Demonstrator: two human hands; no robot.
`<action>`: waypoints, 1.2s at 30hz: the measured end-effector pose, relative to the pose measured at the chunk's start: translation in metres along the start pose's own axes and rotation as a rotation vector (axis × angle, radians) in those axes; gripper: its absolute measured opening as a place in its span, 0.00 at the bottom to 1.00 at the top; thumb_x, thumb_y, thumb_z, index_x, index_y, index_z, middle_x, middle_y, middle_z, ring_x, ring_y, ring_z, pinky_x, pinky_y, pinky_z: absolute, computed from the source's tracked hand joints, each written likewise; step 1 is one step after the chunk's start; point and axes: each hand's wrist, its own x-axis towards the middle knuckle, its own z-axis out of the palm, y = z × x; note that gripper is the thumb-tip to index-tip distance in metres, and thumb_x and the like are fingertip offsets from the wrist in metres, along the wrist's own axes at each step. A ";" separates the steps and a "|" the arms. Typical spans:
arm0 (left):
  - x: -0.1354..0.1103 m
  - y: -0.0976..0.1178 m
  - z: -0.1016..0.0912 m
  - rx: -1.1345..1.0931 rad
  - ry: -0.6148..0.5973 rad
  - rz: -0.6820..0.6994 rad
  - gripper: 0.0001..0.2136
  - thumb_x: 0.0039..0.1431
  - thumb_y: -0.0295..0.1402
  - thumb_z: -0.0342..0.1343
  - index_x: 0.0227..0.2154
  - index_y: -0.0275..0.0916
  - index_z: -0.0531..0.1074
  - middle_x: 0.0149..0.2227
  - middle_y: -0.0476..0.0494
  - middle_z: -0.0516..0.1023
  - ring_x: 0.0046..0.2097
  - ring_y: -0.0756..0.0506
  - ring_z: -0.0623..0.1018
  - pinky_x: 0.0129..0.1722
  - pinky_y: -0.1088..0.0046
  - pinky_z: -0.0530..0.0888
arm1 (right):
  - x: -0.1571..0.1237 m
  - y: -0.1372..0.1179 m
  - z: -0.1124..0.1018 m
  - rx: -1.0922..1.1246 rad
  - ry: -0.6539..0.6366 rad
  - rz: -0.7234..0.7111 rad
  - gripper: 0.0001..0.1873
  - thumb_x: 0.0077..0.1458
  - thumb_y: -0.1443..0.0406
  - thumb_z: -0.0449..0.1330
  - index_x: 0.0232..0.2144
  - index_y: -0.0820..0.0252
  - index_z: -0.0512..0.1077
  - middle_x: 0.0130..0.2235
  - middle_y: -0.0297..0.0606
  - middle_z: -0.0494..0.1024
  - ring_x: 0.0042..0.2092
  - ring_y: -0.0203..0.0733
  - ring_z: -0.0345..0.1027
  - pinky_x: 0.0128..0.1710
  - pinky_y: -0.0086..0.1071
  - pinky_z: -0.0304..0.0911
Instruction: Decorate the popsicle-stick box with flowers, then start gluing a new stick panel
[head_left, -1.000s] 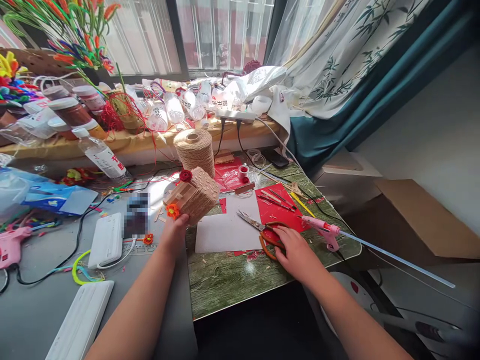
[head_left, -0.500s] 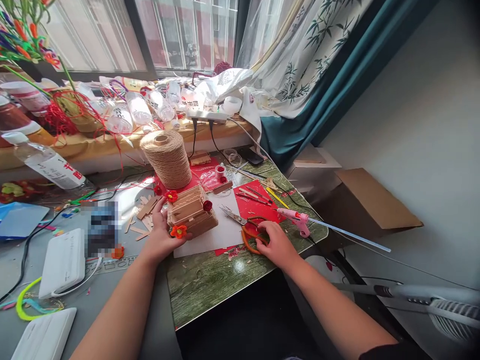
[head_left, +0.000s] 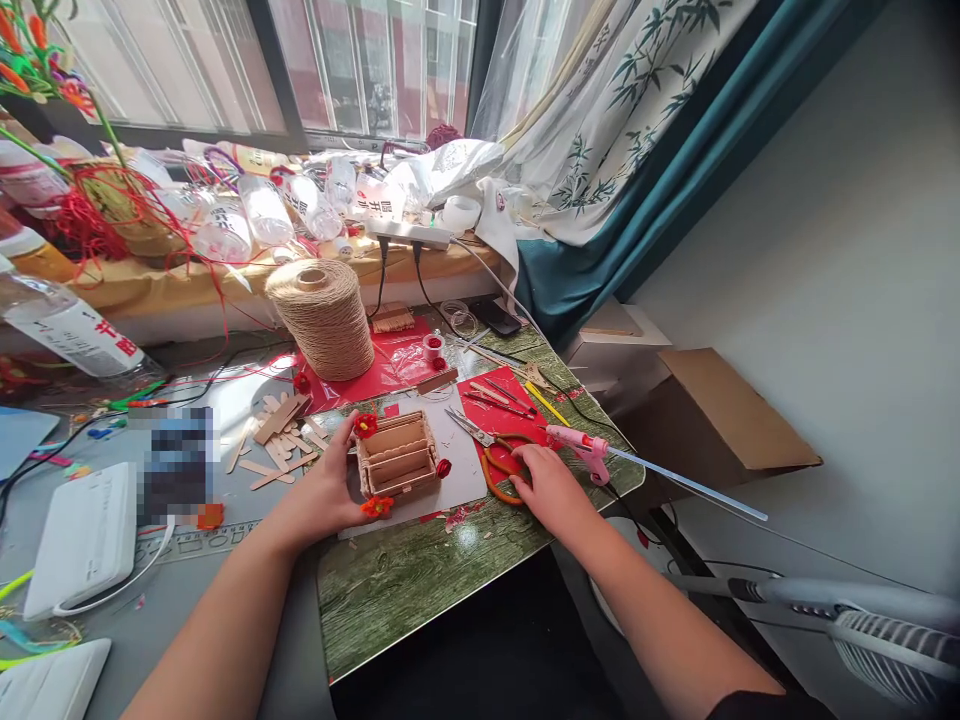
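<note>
Box point(head_left: 396, 452) of tan wooden strips, open at the top; sat just in front of the twine spool point(head_left: 321, 320) and a little to its right, on a white sheet point(head_left: 466, 475) over the worktop point(head_left: 416, 590). Showed wavy-edged dividers inside; bore a red flower point(head_left: 365, 425) at the far left corner, an orange flower point(head_left: 376, 507) at the near left, a dark red rose point(head_left: 444, 468) on the right side.

Clasped the box's left end with the left hand point(head_left: 326, 500), thumb and fingers spread wide around it. Laid the right hand point(head_left: 551, 485), half curled, on the orange handles of the scissors point(head_left: 487, 439), right of the spool and nearer; could not tell whether gripped or merely touched. Had the two hands apart, with box and blades between.

Could not see the box's underside or most of the left fingertips. Left of the spool, found a dark thing point(head_left: 178, 460) blurred into squares, and a clear bottle point(head_left: 71, 330) cut off by the edge. Far right of the spool, saw a grey ribbed thing point(head_left: 892, 640), cut off too.
</note>
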 end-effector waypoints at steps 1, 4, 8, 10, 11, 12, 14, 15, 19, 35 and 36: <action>0.000 -0.001 -0.001 0.049 -0.036 -0.010 0.66 0.41 0.41 0.76 0.75 0.50 0.34 0.70 0.30 0.62 0.67 0.29 0.70 0.66 0.43 0.66 | 0.002 -0.003 -0.002 -0.024 -0.027 0.006 0.21 0.55 0.74 0.60 0.51 0.57 0.71 0.50 0.46 0.77 0.53 0.54 0.70 0.55 0.48 0.66; -0.002 -0.001 -0.004 0.117 -0.090 -0.013 0.68 0.42 0.43 0.76 0.74 0.51 0.27 0.72 0.30 0.57 0.70 0.28 0.65 0.68 0.42 0.63 | 0.011 -0.014 -0.008 -0.093 -0.079 0.007 0.26 0.52 0.76 0.61 0.53 0.58 0.71 0.50 0.48 0.78 0.54 0.57 0.70 0.56 0.50 0.66; -0.003 0.000 -0.011 0.048 -0.142 -0.011 0.68 0.44 0.42 0.75 0.73 0.53 0.23 0.71 0.29 0.61 0.67 0.29 0.70 0.66 0.43 0.66 | 0.047 -0.032 -0.011 -0.063 -0.013 -0.065 0.17 0.58 0.70 0.61 0.50 0.57 0.74 0.50 0.48 0.79 0.53 0.55 0.71 0.56 0.48 0.66; -0.004 -0.001 -0.014 0.043 -0.160 -0.037 0.68 0.44 0.41 0.75 0.74 0.51 0.25 0.70 0.28 0.62 0.66 0.29 0.71 0.65 0.43 0.67 | 0.078 -0.042 -0.010 -0.034 0.041 -0.100 0.18 0.60 0.66 0.61 0.53 0.59 0.73 0.54 0.48 0.78 0.56 0.54 0.70 0.59 0.47 0.65; -0.004 -0.001 -0.015 0.048 -0.163 -0.048 0.67 0.44 0.41 0.75 0.74 0.50 0.26 0.70 0.28 0.61 0.67 0.29 0.70 0.66 0.44 0.67 | 0.096 -0.046 -0.007 -0.029 0.063 -0.106 0.18 0.61 0.66 0.60 0.53 0.60 0.73 0.54 0.48 0.78 0.56 0.53 0.70 0.60 0.46 0.64; -0.004 -0.001 -0.015 0.051 -0.159 -0.053 0.66 0.44 0.40 0.75 0.75 0.50 0.29 0.71 0.28 0.60 0.68 0.28 0.69 0.66 0.44 0.66 | 0.114 -0.051 -0.004 -0.026 0.072 -0.104 0.17 0.61 0.66 0.60 0.52 0.61 0.73 0.52 0.48 0.79 0.55 0.52 0.72 0.58 0.44 0.65; -0.004 0.002 -0.014 0.047 -0.142 -0.040 0.66 0.42 0.41 0.75 0.75 0.49 0.33 0.72 0.30 0.59 0.69 0.28 0.66 0.68 0.44 0.63 | 0.150 -0.060 0.004 -0.034 0.081 -0.110 0.16 0.62 0.65 0.59 0.52 0.63 0.74 0.50 0.48 0.80 0.53 0.51 0.73 0.55 0.41 0.66; -0.005 0.004 -0.014 0.045 -0.133 -0.030 0.66 0.41 0.41 0.76 0.75 0.48 0.34 0.73 0.30 0.57 0.70 0.27 0.65 0.69 0.44 0.62 | 0.167 -0.063 0.010 -0.043 0.077 -0.121 0.16 0.61 0.66 0.59 0.51 0.63 0.74 0.49 0.48 0.81 0.52 0.51 0.73 0.55 0.40 0.66; -0.007 0.016 -0.016 0.036 -0.151 -0.030 0.68 0.40 0.44 0.76 0.75 0.45 0.32 0.74 0.31 0.52 0.73 0.29 0.60 0.72 0.50 0.58 | 0.217 -0.071 0.036 -0.098 0.037 -0.112 0.12 0.60 0.64 0.62 0.46 0.61 0.75 0.46 0.46 0.82 0.49 0.50 0.74 0.51 0.38 0.66; -0.008 0.011 -0.014 0.011 -0.113 0.064 0.60 0.43 0.46 0.74 0.74 0.43 0.42 0.72 0.32 0.58 0.70 0.30 0.64 0.71 0.53 0.61 | 0.254 -0.063 0.075 0.035 0.047 0.172 0.09 0.46 0.64 0.67 0.31 0.57 0.71 0.34 0.38 0.80 0.35 0.43 0.71 0.38 0.33 0.62; -0.008 0.011 -0.013 0.020 -0.103 0.070 0.59 0.43 0.46 0.74 0.73 0.43 0.43 0.72 0.33 0.58 0.70 0.31 0.64 0.71 0.53 0.62 | 0.252 -0.064 0.074 0.060 0.065 0.170 0.08 0.45 0.65 0.66 0.30 0.57 0.71 0.34 0.38 0.80 0.35 0.44 0.70 0.38 0.34 0.62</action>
